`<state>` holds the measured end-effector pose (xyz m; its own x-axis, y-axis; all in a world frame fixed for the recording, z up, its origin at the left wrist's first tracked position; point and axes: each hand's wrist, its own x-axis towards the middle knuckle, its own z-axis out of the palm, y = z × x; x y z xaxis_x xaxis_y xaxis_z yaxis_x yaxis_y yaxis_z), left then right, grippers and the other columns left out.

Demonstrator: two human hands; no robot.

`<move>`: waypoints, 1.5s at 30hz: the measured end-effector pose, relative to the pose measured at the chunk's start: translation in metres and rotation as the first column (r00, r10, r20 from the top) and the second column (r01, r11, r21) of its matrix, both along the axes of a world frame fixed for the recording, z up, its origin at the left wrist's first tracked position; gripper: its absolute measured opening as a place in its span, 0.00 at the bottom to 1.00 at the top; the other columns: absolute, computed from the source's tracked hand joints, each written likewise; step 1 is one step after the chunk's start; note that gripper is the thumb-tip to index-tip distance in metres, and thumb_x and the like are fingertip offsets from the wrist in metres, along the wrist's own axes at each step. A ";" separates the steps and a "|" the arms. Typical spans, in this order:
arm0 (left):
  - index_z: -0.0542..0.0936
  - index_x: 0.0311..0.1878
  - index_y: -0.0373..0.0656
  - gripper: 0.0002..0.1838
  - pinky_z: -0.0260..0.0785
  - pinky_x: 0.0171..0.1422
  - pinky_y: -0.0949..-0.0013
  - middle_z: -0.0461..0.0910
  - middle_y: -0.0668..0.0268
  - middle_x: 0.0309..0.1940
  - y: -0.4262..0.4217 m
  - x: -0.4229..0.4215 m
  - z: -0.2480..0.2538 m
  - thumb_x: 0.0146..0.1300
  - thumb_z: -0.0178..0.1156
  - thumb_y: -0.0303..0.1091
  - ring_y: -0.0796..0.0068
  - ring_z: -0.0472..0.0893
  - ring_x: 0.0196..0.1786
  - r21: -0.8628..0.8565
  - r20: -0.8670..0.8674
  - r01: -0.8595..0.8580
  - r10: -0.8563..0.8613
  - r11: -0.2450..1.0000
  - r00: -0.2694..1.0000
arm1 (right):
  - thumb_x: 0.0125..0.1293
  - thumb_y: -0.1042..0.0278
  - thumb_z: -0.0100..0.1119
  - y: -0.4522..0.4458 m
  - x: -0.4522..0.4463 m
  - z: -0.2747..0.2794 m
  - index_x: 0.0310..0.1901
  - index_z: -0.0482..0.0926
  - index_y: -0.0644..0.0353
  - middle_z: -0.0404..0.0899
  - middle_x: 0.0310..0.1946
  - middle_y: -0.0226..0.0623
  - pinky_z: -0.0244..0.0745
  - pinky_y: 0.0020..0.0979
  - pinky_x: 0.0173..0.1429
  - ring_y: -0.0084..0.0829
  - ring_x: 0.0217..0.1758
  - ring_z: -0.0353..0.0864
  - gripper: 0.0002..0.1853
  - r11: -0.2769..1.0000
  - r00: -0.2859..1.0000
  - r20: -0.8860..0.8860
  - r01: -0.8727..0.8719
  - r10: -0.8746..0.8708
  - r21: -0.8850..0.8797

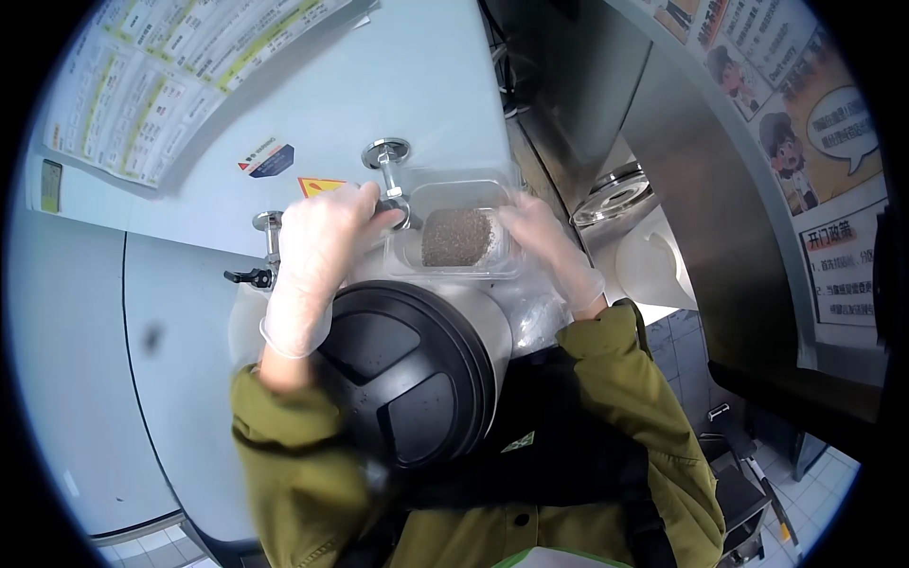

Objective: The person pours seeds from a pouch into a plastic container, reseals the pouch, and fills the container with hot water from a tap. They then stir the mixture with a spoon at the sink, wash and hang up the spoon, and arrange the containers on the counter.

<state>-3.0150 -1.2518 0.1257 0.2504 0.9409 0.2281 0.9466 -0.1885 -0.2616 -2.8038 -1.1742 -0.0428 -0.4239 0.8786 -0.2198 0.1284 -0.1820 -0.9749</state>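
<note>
A clear plastic tub sits in front of me, holding brown granular material with a whitish patch at its right side. My right hand, in a clear glove, grips the tub's right rim. My left hand, also gloved, is closed just left of the tub. A dark, shiny part shows at its fingertips, below a metal tap; whether it belongs to the tap or is a separate utensil I cannot tell. Nearer to me stands a bucket with a black lid.
A second metal tap with a black lever projects from the pale blue machine panel on the left. To the right are a steel cabinet side, a white container and a round metal lid. Clear plastic wrap lies below the tub.
</note>
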 end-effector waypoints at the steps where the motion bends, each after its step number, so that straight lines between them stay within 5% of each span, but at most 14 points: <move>1: 0.72 0.26 0.45 0.19 0.69 0.24 0.61 0.77 0.65 0.20 0.001 -0.001 0.000 0.55 0.68 0.49 0.59 0.79 0.22 0.007 -0.003 0.011 -0.011 1.000 1.000 | 0.60 0.67 0.49 0.003 -0.002 0.003 0.59 0.74 0.67 0.81 0.30 0.41 0.74 0.32 0.38 0.29 0.32 0.80 0.25 1.000 1.000 0.026 0.007 -0.006 -0.006; 17: 0.71 0.26 0.46 0.20 0.70 0.23 0.63 0.76 0.67 0.19 -0.001 -0.003 -0.007 0.58 0.66 0.50 0.62 0.79 0.21 0.038 -0.052 0.046 -0.044 0.998 0.998 | 0.64 0.62 0.50 0.009 -0.006 -0.001 0.55 0.77 0.66 0.84 0.37 0.47 0.75 0.36 0.45 0.35 0.37 0.84 0.22 1.000 0.994 0.109 0.020 -0.020 -0.002; 38: 0.70 0.25 0.45 0.20 0.70 0.23 0.63 0.75 0.66 0.19 -0.004 0.001 -0.008 0.57 0.66 0.49 0.61 0.78 0.21 0.072 -0.054 0.029 -0.026 0.997 0.998 | 0.63 0.63 0.50 -0.004 -0.004 0.022 0.54 0.76 0.68 0.82 0.35 0.46 0.75 0.38 0.43 0.36 0.35 0.82 0.21 0.997 0.986 0.146 0.075 -0.077 0.020; 45: 0.70 0.26 0.45 0.20 0.70 0.23 0.63 0.75 0.66 0.19 -0.004 0.000 -0.009 0.58 0.66 0.49 0.61 0.79 0.21 0.059 -0.058 0.006 -0.002 0.998 0.998 | 0.65 0.61 0.50 0.002 -0.004 0.003 0.57 0.74 0.67 0.82 0.43 0.49 0.74 0.39 0.51 0.40 0.46 0.82 0.23 0.999 0.992 0.122 0.034 -0.036 0.018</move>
